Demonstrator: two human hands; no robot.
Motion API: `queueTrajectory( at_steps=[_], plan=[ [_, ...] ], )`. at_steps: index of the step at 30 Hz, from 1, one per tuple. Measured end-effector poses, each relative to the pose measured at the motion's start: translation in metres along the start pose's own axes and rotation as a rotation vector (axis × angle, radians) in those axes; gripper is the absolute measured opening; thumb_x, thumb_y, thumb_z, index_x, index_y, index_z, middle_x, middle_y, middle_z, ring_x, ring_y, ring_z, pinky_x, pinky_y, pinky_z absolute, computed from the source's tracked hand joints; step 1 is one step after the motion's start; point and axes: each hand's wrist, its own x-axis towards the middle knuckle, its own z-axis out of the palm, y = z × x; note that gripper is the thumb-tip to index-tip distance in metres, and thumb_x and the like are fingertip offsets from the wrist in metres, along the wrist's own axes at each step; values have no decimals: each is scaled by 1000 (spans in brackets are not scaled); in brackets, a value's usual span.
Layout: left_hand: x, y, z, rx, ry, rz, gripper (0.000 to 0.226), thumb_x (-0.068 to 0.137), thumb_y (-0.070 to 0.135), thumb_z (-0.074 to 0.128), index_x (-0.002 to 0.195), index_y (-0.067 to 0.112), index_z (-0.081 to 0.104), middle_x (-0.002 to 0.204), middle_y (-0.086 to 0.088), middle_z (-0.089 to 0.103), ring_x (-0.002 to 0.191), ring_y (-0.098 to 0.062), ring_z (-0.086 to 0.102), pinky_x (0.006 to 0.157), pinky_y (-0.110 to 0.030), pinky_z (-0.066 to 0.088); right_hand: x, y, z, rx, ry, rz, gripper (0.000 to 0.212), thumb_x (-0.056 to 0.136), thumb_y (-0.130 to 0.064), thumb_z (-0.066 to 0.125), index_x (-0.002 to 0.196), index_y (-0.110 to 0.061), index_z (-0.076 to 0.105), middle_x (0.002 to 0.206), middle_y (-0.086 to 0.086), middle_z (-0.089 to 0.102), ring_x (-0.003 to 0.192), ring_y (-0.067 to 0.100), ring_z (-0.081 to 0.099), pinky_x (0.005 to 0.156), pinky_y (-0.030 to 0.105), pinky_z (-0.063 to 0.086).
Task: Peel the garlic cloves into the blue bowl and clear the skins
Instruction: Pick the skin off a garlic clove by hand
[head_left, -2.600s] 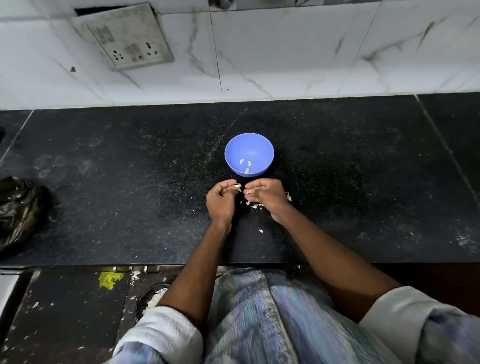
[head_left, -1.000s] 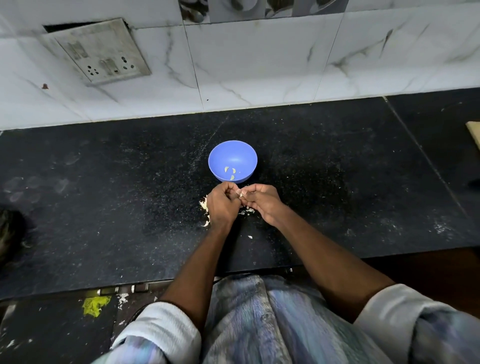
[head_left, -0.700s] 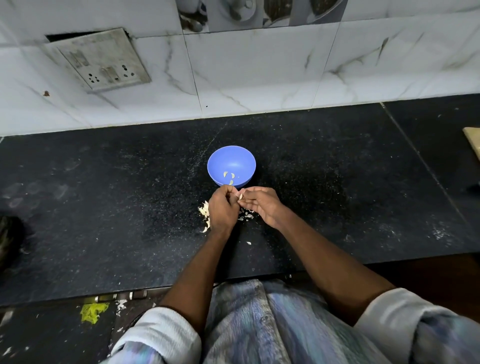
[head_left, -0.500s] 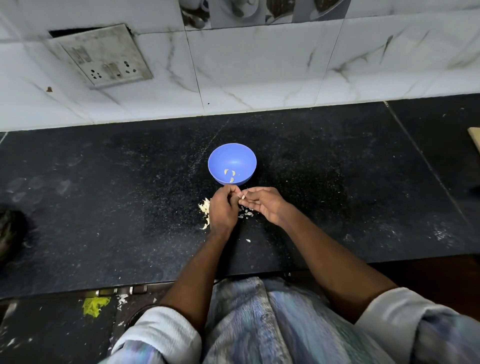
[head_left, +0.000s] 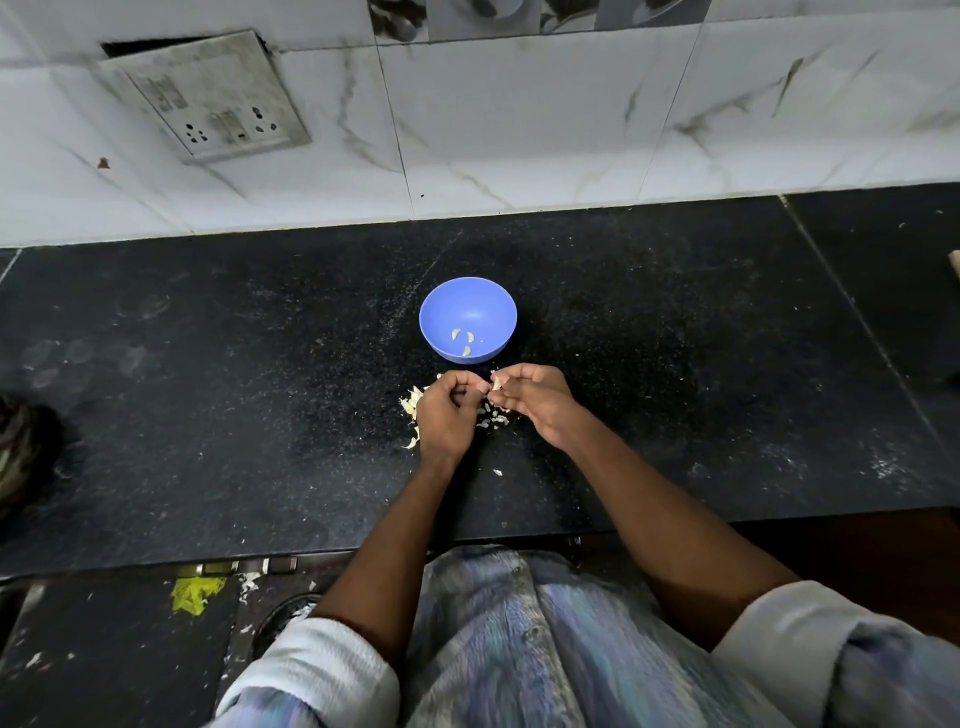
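A blue bowl (head_left: 468, 318) stands on the black counter (head_left: 208, 374), with three peeled garlic cloves (head_left: 462, 341) inside it. Just in front of the bowl my left hand (head_left: 445, 415) and my right hand (head_left: 535, 402) meet fingertip to fingertip. Together they pinch a small garlic clove (head_left: 496, 383), pale and partly hidden by the fingers. Loose garlic skins (head_left: 412, 402) lie on the counter to the left of my left hand. More skins (head_left: 494, 418) lie under and between the hands.
A white marble-tiled wall with a socket plate (head_left: 208, 93) rises behind the counter. A dark bag (head_left: 23, 447) lies at the far left edge. A pale board corner (head_left: 955, 265) shows at the far right. The counter's front edge runs just below my forearms.
Both hands stay in front of the bowl working on the clove, fingers shifting slightly. The camera view has tilted a little. The bowl holds the same cloves.
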Motion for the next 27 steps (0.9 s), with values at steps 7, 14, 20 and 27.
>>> queueTrajectory(
  at_steps=[7, 14, 20, 27],
  plan=[
    [4, -1, -1, 25, -6, -26, 13, 93, 6, 77, 102, 15, 81, 86, 5, 80, 79, -14, 76, 78, -31, 63, 0, 1, -1, -139, 9, -60, 18, 93, 4, 70, 110, 9, 68, 104, 24, 74, 83, 22, 75, 77, 25, 61],
    [2, 2, -2, 62, 13, 17, 5, 91, 18, 80, 90, 20, 85, 79, 11, 78, 71, -10, 74, 71, -31, 62, 0, 1, 0, -138, 4, -99, 21, 93, -1, 72, 111, 10, 68, 101, 24, 76, 85, 23, 74, 82, 30, 63],
    [-1, 4, -2, 163, 55, 135, 12, 87, 21, 73, 84, 21, 85, 79, 10, 77, 71, -9, 69, 67, -31, 57, -2, 0, 2, -190, -12, -117, 12, 95, -2, 70, 104, 6, 71, 89, 12, 76, 77, 18, 71, 73, 25, 61],
    [-1, 2, -5, 146, 70, 172, 11, 88, 23, 76, 85, 20, 86, 77, 9, 76, 69, -7, 68, 64, -26, 54, -1, -1, 3, -229, -32, -150, 3, 95, -2, 70, 96, -1, 73, 86, 12, 76, 74, 17, 70, 74, 27, 61]
  ],
)
